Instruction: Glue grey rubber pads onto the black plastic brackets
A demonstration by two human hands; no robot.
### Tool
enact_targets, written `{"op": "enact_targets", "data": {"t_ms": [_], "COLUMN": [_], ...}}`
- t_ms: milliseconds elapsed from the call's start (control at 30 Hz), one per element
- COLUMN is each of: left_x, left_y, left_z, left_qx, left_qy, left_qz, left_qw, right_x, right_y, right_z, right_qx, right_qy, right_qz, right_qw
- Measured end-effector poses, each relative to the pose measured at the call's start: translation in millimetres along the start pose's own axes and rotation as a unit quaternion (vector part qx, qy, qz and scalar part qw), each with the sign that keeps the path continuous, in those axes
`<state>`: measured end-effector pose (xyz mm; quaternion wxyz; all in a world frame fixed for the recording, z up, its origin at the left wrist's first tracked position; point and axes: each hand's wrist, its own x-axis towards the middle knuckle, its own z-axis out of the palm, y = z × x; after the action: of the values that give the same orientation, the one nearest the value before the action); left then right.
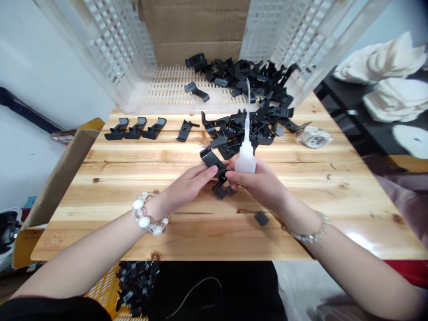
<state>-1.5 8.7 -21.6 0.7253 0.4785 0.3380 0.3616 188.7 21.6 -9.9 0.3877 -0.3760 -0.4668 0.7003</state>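
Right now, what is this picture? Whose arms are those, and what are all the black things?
This picture comes from a little camera worn on a person's head, so you see what they see, looking down at their own two arms. It looks a bit squashed. The person's left hand holds a black plastic part, and their right hand holds a white squeeze bottle with a long thin tip. On the wooden table lies a heap of black plastic parts, with a row of three more off to the left. Behind them, a white plastic crate holds more black parts. The left wrist wears a beaded bracelet.
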Motion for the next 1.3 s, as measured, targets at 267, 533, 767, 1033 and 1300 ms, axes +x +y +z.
{"op": "enact_targets", "data": {"t_ms": [267, 533, 767, 1033, 1300], "left_x": [4, 5, -1, -2, -6], "left_y": [19, 29, 23, 17, 16], "left_z": [-6.4, -25.2, -15.2, -6.3, -0.5], "left_qx": [-0.035, -0.030, 0.023, 0.074, 0.215], "left_qy": [0.178, 0.243, 0.091, 0.042, 0.116], "left_qz": [0.019, 0.032, -0.072, -0.053, 0.034], "left_qw": [0.983, 0.969, 0.993, 0.995, 0.969], "right_x": [3, 3, 5, 1, 1], "right_y": [7, 10, 9, 5, 5], "right_z": [-5, 2, -2, 0, 0], "right_qx": [-0.160, -0.441, -0.115, -0.035, -0.084], "right_qy": [0.042, -0.016, -0.004, -0.021, 0.029], "right_qz": [-0.067, -0.063, -0.038, -0.068, -0.039], "right_qw": [0.984, 0.895, 0.993, 0.997, 0.995]}}
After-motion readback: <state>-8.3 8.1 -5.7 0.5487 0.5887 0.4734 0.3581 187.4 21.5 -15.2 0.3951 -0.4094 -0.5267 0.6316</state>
